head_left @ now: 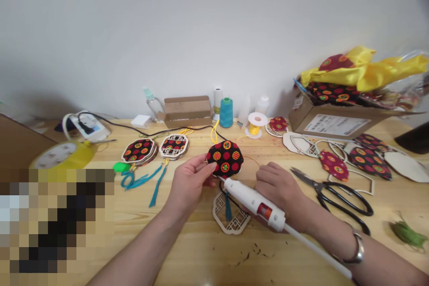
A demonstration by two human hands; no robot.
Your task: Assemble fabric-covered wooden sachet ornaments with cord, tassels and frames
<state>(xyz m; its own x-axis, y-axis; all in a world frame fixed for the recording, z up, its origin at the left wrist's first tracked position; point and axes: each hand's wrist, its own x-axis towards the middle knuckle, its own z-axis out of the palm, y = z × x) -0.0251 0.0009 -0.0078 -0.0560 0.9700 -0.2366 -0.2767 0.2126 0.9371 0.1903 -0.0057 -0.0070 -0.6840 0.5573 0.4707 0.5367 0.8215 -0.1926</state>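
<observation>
Between the thumb and fingers of my left hand (191,181) is a dark fabric-covered panel (226,156) with red and orange flower medallions. A yellow cord loop rises from its top edge. My right hand (276,190) is wrapped around a white hot glue gun (253,203), with a long glue stick trailing from its back end. The gun's nozzle meets or nearly meets the panel's lower edge; contact is hard to tell. Below the panel, a cut-out lattice frame (217,216) lies on the table, with a teal tassel (228,209) over it.
Black-handled scissors (330,194) lie right of my right hand. Finished-looking ornaments (139,151) with teal tassels sit at left, near a power strip (90,127). Behind stand a teal thread cone (226,114) and a yellow cord spool (255,126). A fabric-filled carton (330,118) occupies the back right.
</observation>
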